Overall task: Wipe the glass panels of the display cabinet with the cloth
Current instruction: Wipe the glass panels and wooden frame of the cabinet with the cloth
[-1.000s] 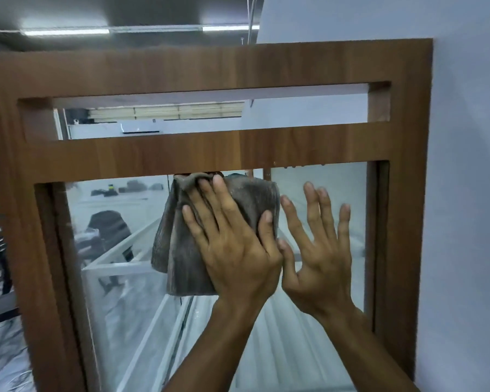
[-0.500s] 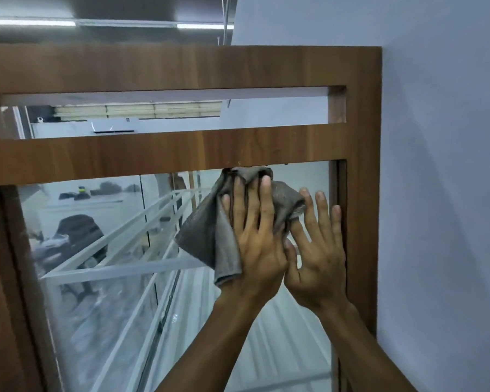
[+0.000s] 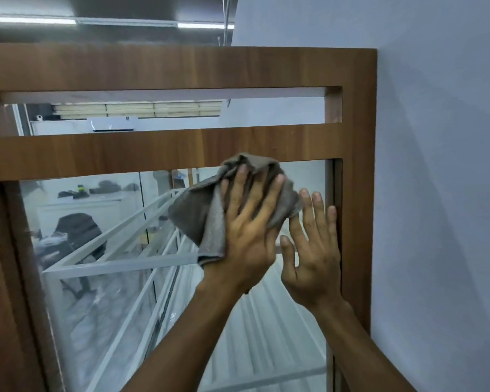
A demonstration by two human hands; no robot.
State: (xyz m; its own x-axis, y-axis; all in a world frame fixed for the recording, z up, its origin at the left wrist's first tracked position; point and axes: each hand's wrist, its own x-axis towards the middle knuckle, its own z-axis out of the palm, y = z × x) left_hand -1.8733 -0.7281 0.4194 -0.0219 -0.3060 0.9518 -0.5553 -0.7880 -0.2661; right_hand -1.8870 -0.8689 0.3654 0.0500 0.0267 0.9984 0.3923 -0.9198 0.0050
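A pale blue-grey wall (image 3: 436,165) fills the right side, and 2 strip lights (image 3: 29,20) run along the dark ceiling above the display cabinet (image 3: 181,66), whose brown wood-grain frame stands flush against that wall. Under the top board is a narrow open slot (image 3: 252,108), then a wooden cross rail (image 3: 96,151), and below it the large glass panel (image 3: 102,278). White shelf bars (image 3: 119,264) show through the panel, along with dim reflections of a room. The grey cloth (image 3: 198,213) is bunched against the upper right corner of this panel, its crumpled top just overlapping the lower edge of the cross rail, while a loose flap hangs down to the left of the wrist. The left hand (image 3: 246,239) lies flat over the cloth, fingers (image 3: 239,182) straight and spread, pressing it onto the glass rather than curling round it. The right hand (image 3: 311,261) holds nothing: its palm faces the glass with fingers extended upward. It sits just beside the left hand and the cloth's right edge, with the little finger at the dark inner edge of the frame's right upright. Both bare forearms rise from the bottom of the view, the left crossing in front of the lower glass and the right running close along the upright.
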